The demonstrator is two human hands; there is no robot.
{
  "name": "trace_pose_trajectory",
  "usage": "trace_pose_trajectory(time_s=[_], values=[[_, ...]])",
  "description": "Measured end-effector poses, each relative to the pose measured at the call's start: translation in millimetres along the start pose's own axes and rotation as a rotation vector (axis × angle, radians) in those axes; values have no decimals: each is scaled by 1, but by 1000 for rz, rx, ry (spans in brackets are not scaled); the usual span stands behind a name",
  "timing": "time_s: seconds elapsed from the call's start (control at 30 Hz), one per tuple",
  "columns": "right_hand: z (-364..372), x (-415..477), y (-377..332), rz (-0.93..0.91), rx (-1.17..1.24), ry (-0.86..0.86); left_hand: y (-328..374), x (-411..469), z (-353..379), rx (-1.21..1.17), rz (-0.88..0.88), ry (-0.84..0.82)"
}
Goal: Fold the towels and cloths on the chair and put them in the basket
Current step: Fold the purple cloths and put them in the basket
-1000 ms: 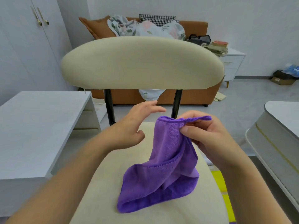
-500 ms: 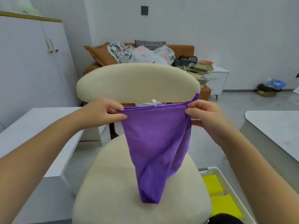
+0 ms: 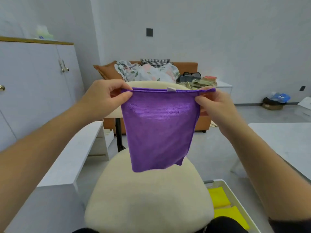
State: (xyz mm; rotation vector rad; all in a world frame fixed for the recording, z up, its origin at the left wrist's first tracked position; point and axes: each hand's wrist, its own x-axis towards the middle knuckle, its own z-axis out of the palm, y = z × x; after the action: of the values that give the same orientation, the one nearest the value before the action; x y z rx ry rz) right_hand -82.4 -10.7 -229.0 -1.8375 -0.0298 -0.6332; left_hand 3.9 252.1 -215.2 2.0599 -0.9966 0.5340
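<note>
Purple and soft, the cloth (image 3: 159,130) hangs in the air in front of me, above the chair seat (image 3: 148,199) and not touching it. I hold it by its two top corners. My left hand (image 3: 107,96) pinches the left corner between thumb and fingers, and my right hand (image 3: 213,105) pinches the right corner the same way. Both hands are curled tight on the cloth, with nothing else in them. My hands are apart so the top edge is pulled straight and the rest drops down flat. That is why I hold it up like this: I can see its shape and find the edges before I fold it. A little white tag (image 3: 170,89) sticks up in the middle of the top edge. The bottom edge is a bit crooked, lower on the left side, so I think it should hang straighter or be laid down first. The chair back (image 3: 148,84) is behind the cloth. The basket (image 3: 243,209) sits on the floor just beside the chair, on my right, so it is easy to reach. Two yellow cloths (image 3: 218,196) lie flat in it already. I think the purple one goes in next, but it is not folded yet.
</note>
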Motion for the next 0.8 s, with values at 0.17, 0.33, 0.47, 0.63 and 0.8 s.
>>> trace_pose_trajectory(time_s=[0.17,0.33,0.47,0.63,0.8], values=[[-1,1,0,94,-36,-66,5,-1,-2,-119,-111,26],[10,8,19,237,-16,-129,-17,5,10,-18,-314,-139],[25,19,35,289,80,-73,-34,9,26,-147,-418,-85],[24,23,45,206,150,-24,-39,7,32,-285,-381,11],[27,-8,86,159,-17,-9,-50,-41,60,-343,-367,-50]])
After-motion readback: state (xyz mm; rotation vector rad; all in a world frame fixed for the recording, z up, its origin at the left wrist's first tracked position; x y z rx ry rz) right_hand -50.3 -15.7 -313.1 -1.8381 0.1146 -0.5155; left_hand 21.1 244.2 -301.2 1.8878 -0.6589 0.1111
